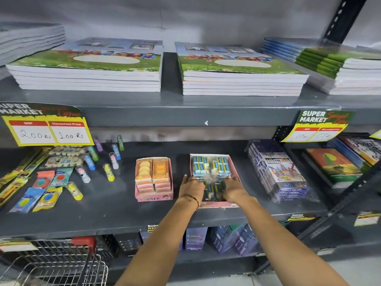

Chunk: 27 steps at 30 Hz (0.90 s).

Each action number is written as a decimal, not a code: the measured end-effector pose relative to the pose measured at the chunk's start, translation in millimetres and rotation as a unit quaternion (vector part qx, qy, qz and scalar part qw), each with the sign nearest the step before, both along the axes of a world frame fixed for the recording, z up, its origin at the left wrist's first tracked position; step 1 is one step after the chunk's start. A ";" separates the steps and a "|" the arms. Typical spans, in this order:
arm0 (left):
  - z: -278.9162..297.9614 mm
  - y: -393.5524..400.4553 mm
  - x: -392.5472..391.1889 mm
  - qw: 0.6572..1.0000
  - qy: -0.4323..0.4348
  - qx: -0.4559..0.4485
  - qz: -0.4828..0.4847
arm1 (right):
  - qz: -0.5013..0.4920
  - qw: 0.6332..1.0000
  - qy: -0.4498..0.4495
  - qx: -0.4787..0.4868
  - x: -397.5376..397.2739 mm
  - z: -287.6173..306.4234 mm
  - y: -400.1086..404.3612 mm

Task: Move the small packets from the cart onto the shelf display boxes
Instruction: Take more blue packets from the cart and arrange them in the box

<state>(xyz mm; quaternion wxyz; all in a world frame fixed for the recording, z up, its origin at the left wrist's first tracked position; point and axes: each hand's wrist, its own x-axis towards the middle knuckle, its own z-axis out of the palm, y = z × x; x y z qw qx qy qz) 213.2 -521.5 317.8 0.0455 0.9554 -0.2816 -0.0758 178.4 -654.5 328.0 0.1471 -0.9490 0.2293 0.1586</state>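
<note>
A pink display box (234, 176) stands on the middle grey shelf (115, 211), filled with small blue and white packets (210, 165), some in clear wrap. My left hand (191, 187) and my right hand (234, 189) both reach into its front half, fingers curled around a bunch of the packets (213, 188) between them. A second pink box marked "eraser" (153, 198), holding orange packets, stands just left of my left hand. The wire cart (51, 263) with a red handle is at the bottom left; its contents are not visible.
Loose tubes (108, 172) and flat blister packs (48, 198) lie on the shelf's left part. A wrapped stack of colour boxes (278, 172) sits right of the packet box. Notebook stacks (243, 77) fill the shelf above. Price signs (46, 129) hang from its edge.
</note>
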 end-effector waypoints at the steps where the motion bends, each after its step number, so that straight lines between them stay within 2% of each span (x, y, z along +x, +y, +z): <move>1: 0.7 -0.1 -0.8 1.000 -0.001 -0.002 0.001 | 0.001 1.000 0.001 -0.005 0.4 0.0 0.1; 6: 0.7 2.5 -1.7 1.000 0.002 -0.016 -0.002 | -0.006 1.000 -0.006 -0.019 0.4 0.9 5.3; 8: 1.1 8.0 -2.2 0.998 -0.002 -0.066 -0.017 | -0.015 0.999 -0.022 -0.032 -0.4 5.8 9.4; 11: 6.1 26.5 0.2 0.981 -0.019 -0.191 -0.009 | 0.000 0.990 -0.126 -0.061 5.7 19.1 24.1; 13: 12.4 48.3 7.7 0.975 -0.037 -0.216 0.022 | 0.052 0.977 -0.201 -0.052 13.7 26.5 43.6; 15: 16.5 78.2 19.8 0.975 -0.048 -0.206 0.064 | 0.134 0.962 -0.238 0.003 21.3 30.9 69.6; 17: 20.0 111.6 31.6 0.974 -0.049 -0.187 0.120 | 0.209 0.947 -0.240 0.048 29.9 29.9 94.9; 20: 19.4 151.6 45.0 0.974 -0.033 -0.154 0.164 | 0.278 0.932 -0.229 0.044 45.5 19.5 120.0; 25: 6.9 168.4 59.6 0.979 0.053 -0.135 0.144 | 0.329 0.929 -0.171 -0.002 60.1 0.4 123.7; 27: 1.0 167.3 62.3 0.980 0.054 -0.142 0.128 | 0.336 0.927 -0.166 -0.026 64.3 -6.0 121.1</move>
